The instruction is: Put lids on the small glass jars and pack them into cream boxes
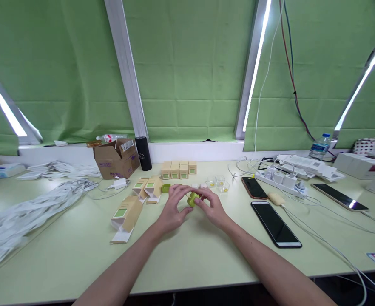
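While the green piece (193,199) is pinched between thumb and fingers of the right hand (213,207), the left hand (174,207) is held half-spread beside it, contact uncertain. Light, stiff, slightly slippery handling is suggested; the rounded sides are best gripped.

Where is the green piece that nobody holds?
In the head view, the green piece sits left of centre, just beyond the left hand, right of a tan box.

Left hand (174,209) arched, right hand (213,208) pinching, forearms (133,253) converging forward
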Tool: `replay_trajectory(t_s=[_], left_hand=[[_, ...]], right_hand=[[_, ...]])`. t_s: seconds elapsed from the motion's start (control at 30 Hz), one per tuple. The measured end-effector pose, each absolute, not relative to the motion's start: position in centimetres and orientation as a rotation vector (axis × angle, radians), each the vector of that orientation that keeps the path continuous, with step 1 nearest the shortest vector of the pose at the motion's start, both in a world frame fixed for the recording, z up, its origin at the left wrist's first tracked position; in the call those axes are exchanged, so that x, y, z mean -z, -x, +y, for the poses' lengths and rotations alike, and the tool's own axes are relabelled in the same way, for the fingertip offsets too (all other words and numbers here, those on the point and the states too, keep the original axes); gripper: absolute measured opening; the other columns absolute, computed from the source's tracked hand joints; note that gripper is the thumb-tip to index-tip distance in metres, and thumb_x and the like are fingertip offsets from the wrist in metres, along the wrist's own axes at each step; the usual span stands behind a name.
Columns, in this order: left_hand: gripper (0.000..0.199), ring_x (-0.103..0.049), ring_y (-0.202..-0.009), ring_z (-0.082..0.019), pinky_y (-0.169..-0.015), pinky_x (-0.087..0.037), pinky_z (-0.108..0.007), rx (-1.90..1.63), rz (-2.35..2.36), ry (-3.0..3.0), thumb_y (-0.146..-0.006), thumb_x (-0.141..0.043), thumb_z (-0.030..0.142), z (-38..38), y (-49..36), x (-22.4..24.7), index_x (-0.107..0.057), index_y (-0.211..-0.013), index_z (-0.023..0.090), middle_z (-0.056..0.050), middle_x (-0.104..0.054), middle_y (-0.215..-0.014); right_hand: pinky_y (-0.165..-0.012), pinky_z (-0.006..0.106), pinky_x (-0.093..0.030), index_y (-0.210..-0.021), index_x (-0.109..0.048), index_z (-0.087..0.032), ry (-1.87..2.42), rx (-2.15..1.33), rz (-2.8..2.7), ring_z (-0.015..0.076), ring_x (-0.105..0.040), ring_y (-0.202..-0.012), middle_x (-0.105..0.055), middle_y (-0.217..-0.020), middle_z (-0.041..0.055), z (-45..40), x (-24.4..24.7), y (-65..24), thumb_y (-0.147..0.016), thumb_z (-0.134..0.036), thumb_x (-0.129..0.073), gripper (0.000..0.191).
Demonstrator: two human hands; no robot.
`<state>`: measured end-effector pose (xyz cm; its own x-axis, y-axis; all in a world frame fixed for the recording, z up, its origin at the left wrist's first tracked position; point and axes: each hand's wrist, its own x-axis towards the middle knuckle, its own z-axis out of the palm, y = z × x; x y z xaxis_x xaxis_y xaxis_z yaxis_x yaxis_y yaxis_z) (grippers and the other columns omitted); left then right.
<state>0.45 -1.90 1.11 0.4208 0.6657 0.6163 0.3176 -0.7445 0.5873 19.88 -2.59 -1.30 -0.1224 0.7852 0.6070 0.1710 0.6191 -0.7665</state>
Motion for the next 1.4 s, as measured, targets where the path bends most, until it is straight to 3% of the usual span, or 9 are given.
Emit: replay_trajectory(t_s=[0.23, 0.37, 0.53, 0.73, 0.97, 1.13, 1.23, 1.4], left_hand=[[0.043, -0.058, -0.119, -0.029, -0.101, -0.047, -0.044, -1.364, 0.92, -2.018, -0.074, -0.084, 0.02, -1.1, -0.5, -1.1, -0.074, -0.115, 0.025, -0.009, -0.069, -0.121], [0.05, -0.065, -0.112, -0.027, -0.098, -0.05, -0.041, -1.386, 0.862, -1.656, -0.074, -0.086, 0.031, 0.0, -0.2, -0.6, -0.072, -0.121, 0.021, -0.011, -0.07, -0.127], [0.064, -0.069, -0.11, -0.027, -0.103, -0.049, -0.042, -1.332, 0.739, -1.354, -0.07, -0.091, 0.038, 0.7, 0.1, -0.2, -0.07, -0.128, 0.018, -0.013, -0.071, -0.129], [0.059, -0.063, -0.124, -0.03, -0.107, -0.047, -0.04, -1.321, 0.666, -1.315, -0.071, -0.091, 0.036, 0.7, 0.1, -0.1, -0.073, -0.125, 0.018, -0.013, -0.072, -0.128], [0.057, -0.066, -0.118, -0.029, -0.102, -0.049, -0.039, -1.331, 0.625, -1.282, -0.07, -0.092, 0.032, 0.9, 0.3, 0.0, -0.076, -0.122, 0.018, -0.013, -0.076, -0.12], [0.055, -0.066, -0.114, -0.028, -0.095, -0.051, -0.036, -1.352, 0.622, -1.253, -0.068, -0.092, 0.032, 1.5, 0.4, 0.6, -0.077, -0.12, 0.018, -0.012, -0.076, -0.117], [0.058, -0.066, -0.109, -0.027, -0.089, -0.051, -0.035, -1.372, 0.629, -1.221, -0.064, -0.094, 0.034, 2.0, 0.5, 1.1, -0.077, -0.117, 0.017, -0.013, -0.076, -0.115], [0.058, -0.067, -0.099, -0.024, -0.084, -0.051, -0.033, -1.382, 0.619, -1.2, -0.063, -0.094, 0.038, 2.3, 0.5, 1.2, -0.078, -0.115, 0.017, -0.012, -0.077, -0.109]], right_hand=[[-0.085, 0.037, -0.051, -0.114, -0.072, -0.023, 0.902, -0.588, -1.517, 0.0231, -0.067, -0.097, -0.074, -0.105, 0.0078, -2.1, 1.3, -20.3, -0.101, -0.045, -0.054, 0.031], [-0.083, 0.039, -0.051, -0.112, -0.071, -0.022, 1.163, -0.239, -1.531, 0.0257, -0.062, -0.096, -0.073, -0.104, 0.0086, -1.2, 1.7, -21.4, -0.098, -0.029, -0.055, 0.023], [-0.09, 0.043, -0.045, -0.123, -0.07, -0.023, 1.447, 0.171, -1.813, 0.0314, -0.053, -0.109, -0.069, -0.117, 0.0114, -0.2, 2.4, -22.4, -0.088, -0.01, -0.06, 0.039], [-0.095, 0.043, -0.04, -0.122, -0.071, -0.026, 1.614, 0.337, -1.949, 0.0329, -0.048, -0.118, -0.062, -0.125, 0.0132, 0.6, 3.2, -22.5, -0.084, -0.011, -0.069, 0.041], [-0.093, 0.043, -0.039, -0.112, -0.071, -0.024, 1.625, 0.372, -1.949, 0.0321, -0.048, -0.115, -0.062, -0.119, 0.0135, 1.0, 3.6, -22.6, -0.089, -0.013, -0.067, 0.026], [-0.095, 0.045, -0.041, -0.116, -0.068, -0.022, 1.498, 0.174, -1.788, 0.0318, -0.049, -0.113, -0.063, -0.12, 0.0127, 1.2, 3.8, -22.7, -0.089, -0.016, -0.065, 0.028], [-0.092, 0.044, -0.045, -0.113, -0.068, -0.021, 1.314, -0.188, -1.568, 0.03, -0.053, -0.109, -0.066, -0.115, 0.0111, 1.5, 3.7, -22.6, -0.092, -0.032, -0.062, 0.024], [-0.077, 0.034, -0.049, -0.107, -0.07, -0.022, 0.903, -0.876, -1.274, 0.022, -0.061, -0.089, -0.071, -0.101, 0.0064, 0.9, 2.8, -21.6, -0.088, -0.058, -0.065, 0.041]])
